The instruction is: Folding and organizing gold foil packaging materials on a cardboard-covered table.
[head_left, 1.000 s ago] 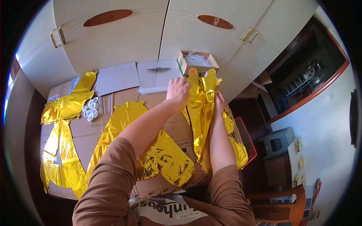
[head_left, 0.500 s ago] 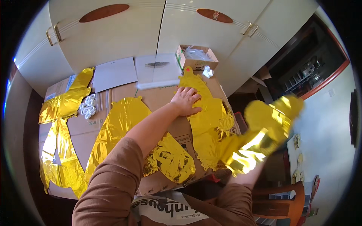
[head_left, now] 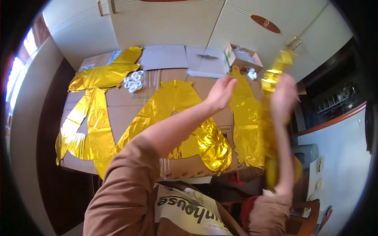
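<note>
My right hand [head_left: 284,98], smeared by motion, grips a gold foil balloon [head_left: 271,137], which hangs down along my forearm at the table's right edge, a folded part sticking up above the fingers. My left hand [head_left: 222,93] is raised by the left edge of a flat gold foil balloon [head_left: 246,114] with a red dot on its tab. Its fingers lie close together, partly hidden, so their grip is unclear. Under my left arm lies a large A-like gold foil balloon [head_left: 177,94], a crumpled gold part [head_left: 214,145] at its lower right.
More gold foil balloons [head_left: 98,78] lie at the left, beside white rings [head_left: 134,80]. A pale sheet [head_left: 164,57] and a clear plastic sheet [head_left: 206,63] lie along the back. An open carton [head_left: 244,59] and a crumpled white piece [head_left: 252,73] stand back right. A wooden chair [head_left: 311,212] is at lower right.
My left hand has lifted off the flat foil balloon. My right hand has swung up and inward with its balloon. The view has shifted, so the table's things appear farther right.
</note>
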A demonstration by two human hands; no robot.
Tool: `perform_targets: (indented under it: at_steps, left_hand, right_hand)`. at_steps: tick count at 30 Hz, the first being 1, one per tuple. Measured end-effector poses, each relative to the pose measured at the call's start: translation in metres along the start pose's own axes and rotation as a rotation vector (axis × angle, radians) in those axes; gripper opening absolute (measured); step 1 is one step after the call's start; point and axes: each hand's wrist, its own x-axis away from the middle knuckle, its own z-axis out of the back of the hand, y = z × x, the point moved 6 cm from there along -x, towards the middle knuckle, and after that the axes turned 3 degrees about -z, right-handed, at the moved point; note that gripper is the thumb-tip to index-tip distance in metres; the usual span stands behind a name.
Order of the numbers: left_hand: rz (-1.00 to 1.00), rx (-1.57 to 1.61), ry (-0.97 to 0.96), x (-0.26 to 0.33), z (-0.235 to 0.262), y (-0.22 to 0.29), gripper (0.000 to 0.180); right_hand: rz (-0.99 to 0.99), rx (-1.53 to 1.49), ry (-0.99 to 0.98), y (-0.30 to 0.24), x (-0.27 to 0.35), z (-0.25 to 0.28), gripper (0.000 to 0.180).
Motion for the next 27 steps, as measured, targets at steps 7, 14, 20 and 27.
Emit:
perform_targets:
  at_steps: [7,14,20,27]
  left_hand:
    - [0.750,0.757,-0.102,0.203,0.080,0.070,0.089]
    - [0.625,0.054,-0.092,0.235,0.194,0.044,0.042]
    - [0.060,-0.937,0.198,0.128,0.377,0.022,0.021]
    - [-0.102,-1.161,-0.097,0.027,0.377,-0.048,0.023]
  right_hand:
    - [0.347,0.922,-0.289,0.083,0.096,-0.184,0.015]
    - [0.070,1.179,-0.655,0.155,0.157,-0.219,0.030]
    - [-0.074,1.135,-0.568,0.148,0.160,-0.216,0.033]
    - [-0.008,1.073,-0.579,0.148,0.153,-0.214,0.024]
